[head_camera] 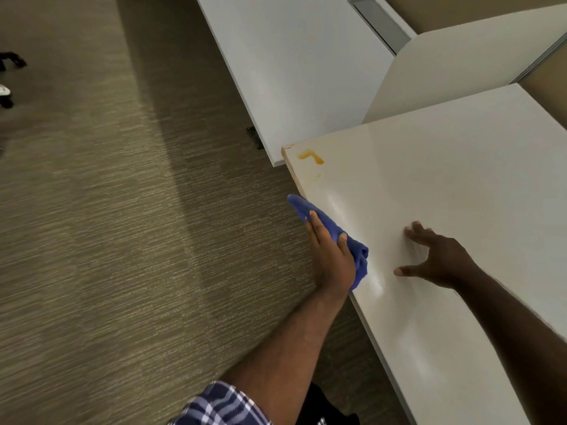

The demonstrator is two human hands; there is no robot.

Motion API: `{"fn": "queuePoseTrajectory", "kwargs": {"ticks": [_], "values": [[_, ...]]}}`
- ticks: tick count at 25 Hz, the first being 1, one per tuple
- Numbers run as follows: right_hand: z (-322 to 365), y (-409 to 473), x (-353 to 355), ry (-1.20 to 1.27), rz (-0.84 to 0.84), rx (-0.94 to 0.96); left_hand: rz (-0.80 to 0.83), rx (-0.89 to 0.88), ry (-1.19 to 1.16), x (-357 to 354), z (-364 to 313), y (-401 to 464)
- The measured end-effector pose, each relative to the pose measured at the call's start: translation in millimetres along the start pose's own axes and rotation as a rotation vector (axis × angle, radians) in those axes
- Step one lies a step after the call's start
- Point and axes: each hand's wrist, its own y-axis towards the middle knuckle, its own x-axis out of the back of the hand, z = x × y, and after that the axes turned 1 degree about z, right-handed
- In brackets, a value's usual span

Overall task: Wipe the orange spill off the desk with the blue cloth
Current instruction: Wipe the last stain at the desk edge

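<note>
An orange spill [311, 156], shaped like a small hook, marks the far left corner of the white desk [445, 185]. My left hand [329, 256] grips the blue cloth [325, 222] at the desk's left edge, well short of the spill. One end of the cloth sticks out past my fingers towards the corner. My right hand [435, 256] rests flat on the desk with its fingers spread and holds nothing.
A second white desk [294, 62] stands beyond, split off by a curved white partition [460, 65]. Striped carpet [122, 210] covers the floor to the left. Dark chair castors [9, 61] show at the far left edge.
</note>
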Motion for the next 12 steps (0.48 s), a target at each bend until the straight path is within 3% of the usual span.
{"fn": "queuePoseTrajectory", "kwargs": {"ticks": [8,12], "values": [[-2,0,-1,-0.008,0.015,0.005,-0.015,0.031,0.004,0,0,-15],[-4,1,-3,-0.021,0.019,0.018,-0.011,0.141,-0.066,7,-10,13]]}}
